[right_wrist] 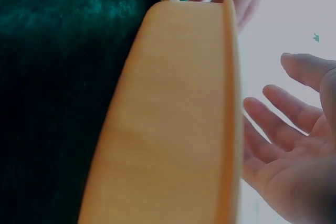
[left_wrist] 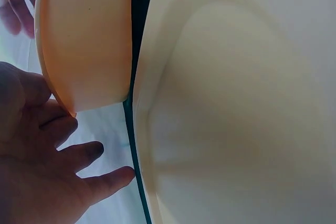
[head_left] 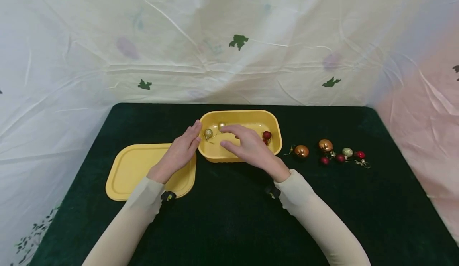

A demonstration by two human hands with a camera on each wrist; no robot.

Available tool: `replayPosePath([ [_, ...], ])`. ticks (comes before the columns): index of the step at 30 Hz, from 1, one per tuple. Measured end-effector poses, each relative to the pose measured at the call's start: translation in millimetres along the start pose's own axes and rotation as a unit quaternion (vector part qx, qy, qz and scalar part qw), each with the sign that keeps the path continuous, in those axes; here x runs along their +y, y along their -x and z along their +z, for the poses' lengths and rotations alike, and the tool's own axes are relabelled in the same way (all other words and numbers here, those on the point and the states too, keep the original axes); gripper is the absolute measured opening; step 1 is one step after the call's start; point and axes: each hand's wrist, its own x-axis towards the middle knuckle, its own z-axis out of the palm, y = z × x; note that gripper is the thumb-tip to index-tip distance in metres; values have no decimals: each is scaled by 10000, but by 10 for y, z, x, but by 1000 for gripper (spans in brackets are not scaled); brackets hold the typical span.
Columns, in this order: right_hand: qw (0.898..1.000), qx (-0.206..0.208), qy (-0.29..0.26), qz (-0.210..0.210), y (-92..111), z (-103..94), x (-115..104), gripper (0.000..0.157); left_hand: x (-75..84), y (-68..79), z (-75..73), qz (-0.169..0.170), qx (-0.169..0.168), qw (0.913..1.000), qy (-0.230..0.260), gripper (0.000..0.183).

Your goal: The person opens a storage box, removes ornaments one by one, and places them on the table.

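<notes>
A yellow plastic box (head_left: pixel 241 156) stands near the back of the table. My left hand (head_left: pixel 180 149) is at its left end, fingertips right at the rim and fingers spread in the left wrist view. Above the inside of the box is my right hand (head_left: pixel 249 144), thumb and fingers apart with nothing between them. Two small gold baubles (head_left: pixel 208 133) lie in the left part of the box, one partly behind the right fingertips. Dark red baubles (head_left: pixel 267 135) sit at its right end. My right hand hides part of the box floor.
A flat yellow lid (head_left: pixel 134 170) lies left of the box, partly under my left forearm. Right of the box is a copper bauble (head_left: pixel 301 151). Farther right, another copper bauble (head_left: pixel 325 145) lies with a gold glitter bauble (head_left: pixel 347 152) and several red baubles (head_left: pixel 340 158).
</notes>
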Motion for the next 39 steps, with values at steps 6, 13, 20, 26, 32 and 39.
replayPosePath([
  [6,9988,-282,153,360,-143,114,19,52,-27,-16,-7,28,-13,10000,-37,56],
  [13,9969,-500,295,525,-294,215,14,60,-11,-10,-20,11,-22,10000,-48,56],
  [20,9952,-614,387,660,-439,295,39,59,-7,-6,-25,33,9,9999,-95,55],
  [26,9929,-675,360,905,-549,344,81,54,-23,-16,-25,37,-5,9999,-118,55],
  [32,9909,-874,452,918,-659,386,120,52,-26,-23,-26,45,-1,9999,-143,55],
  [39,9907,-965,536,797,-717,412,143,46,-15,-20,-31,34,-23,10000,-90,56],
])
